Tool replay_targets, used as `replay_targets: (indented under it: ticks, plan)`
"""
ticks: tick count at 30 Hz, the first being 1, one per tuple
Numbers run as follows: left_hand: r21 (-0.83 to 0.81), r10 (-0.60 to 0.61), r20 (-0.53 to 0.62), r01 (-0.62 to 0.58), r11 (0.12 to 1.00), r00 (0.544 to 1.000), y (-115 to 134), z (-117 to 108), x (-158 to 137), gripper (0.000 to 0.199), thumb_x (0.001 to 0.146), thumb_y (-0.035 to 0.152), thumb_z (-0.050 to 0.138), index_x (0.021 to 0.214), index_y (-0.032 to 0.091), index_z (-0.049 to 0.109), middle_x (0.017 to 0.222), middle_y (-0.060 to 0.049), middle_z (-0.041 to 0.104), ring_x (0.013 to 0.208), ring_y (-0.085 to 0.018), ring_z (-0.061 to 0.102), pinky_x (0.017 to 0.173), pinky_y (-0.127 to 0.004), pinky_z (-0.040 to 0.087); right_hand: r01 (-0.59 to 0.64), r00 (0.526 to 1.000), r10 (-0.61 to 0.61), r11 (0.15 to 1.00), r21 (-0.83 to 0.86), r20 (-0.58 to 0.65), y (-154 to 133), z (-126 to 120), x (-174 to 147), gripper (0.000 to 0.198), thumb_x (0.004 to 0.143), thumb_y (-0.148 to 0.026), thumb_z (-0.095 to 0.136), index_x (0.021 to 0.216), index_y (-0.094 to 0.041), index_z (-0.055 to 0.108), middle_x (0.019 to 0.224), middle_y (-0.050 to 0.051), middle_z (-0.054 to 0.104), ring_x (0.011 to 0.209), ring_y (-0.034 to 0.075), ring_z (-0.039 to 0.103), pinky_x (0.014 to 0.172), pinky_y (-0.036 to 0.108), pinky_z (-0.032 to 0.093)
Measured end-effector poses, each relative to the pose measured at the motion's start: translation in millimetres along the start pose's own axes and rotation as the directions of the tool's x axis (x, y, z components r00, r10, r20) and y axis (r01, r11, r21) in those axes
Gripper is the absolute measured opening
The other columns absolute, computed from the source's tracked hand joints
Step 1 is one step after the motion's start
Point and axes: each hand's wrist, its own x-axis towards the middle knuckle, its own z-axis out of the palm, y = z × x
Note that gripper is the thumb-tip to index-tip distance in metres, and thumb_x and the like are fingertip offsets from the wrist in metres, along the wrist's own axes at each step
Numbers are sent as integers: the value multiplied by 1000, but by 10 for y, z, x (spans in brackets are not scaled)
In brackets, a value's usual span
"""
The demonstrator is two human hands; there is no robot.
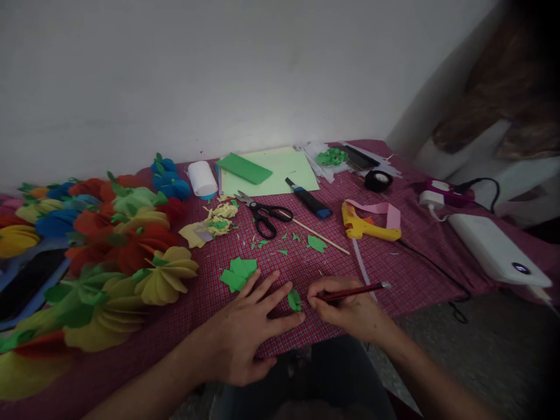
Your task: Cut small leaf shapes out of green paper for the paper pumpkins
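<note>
My left hand (262,324) lies spread on the checked cloth, fingers apart. Two of its fingertips rest beside a small green paper piece (294,300). A larger green paper cutout (238,274) lies just beyond the same hand's fingers. My right hand (347,309) is closed around a dark red pen (352,291), which slants with its back end to the right. The pen's tip is hidden by the fingers, close to the small green piece. Black-handled scissors (265,216) lie partly opened farther back, among green paper scraps (316,243).
Layered paper pumpkins (166,274) in several colours crowd the left side. A yellow glue gun (370,227) with a cord lies to the right, near a white power bank (499,248). A cutter knife (310,201), a wooden stick (317,233) and paper sheets (280,166) lie toward the wall.
</note>
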Motion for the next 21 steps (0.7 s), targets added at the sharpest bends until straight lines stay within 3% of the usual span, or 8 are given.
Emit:
replay_targets:
  ticks: [4, 8, 21]
  plan:
    - [-3, 4, 3, -4, 1000, 1000, -6, -3, 7, 87, 62, 25, 63, 140, 35, 28, 153, -5, 13, 137, -39, 4, 106, -62, 1, -30, 998, 34, 997, 68, -46, 7, -5, -1, 11, 77, -14, 53, 71, -17, 62, 63, -2, 56, 58, 11, 50, 53, 20, 39]
    - [1, 11, 5, -11, 1000, 1000, -2, -17, 5, 84, 63, 25, 63, 140, 36, 29, 153, -4, 12, 137, -39, 3, 105, -63, 2, -36, 999, 38, 993, 116, -14, -22, -10, 4, 10, 75, -15, 53, 69, -17, 61, 60, -3, 54, 54, 10, 48, 50, 20, 39]
    - [-25, 13, -18, -13, 1000, 1000, -3, -9, 4, 82, 63, 25, 63, 138, 36, 33, 153, -3, 14, 137, -40, 6, 105, -63, 1, 11, 1000, -10, 1000, -5, 23, -34, 1, 14, 13, 73, -12, 53, 67, -18, 63, 59, -3, 58, 54, 10, 50, 51, 20, 39]
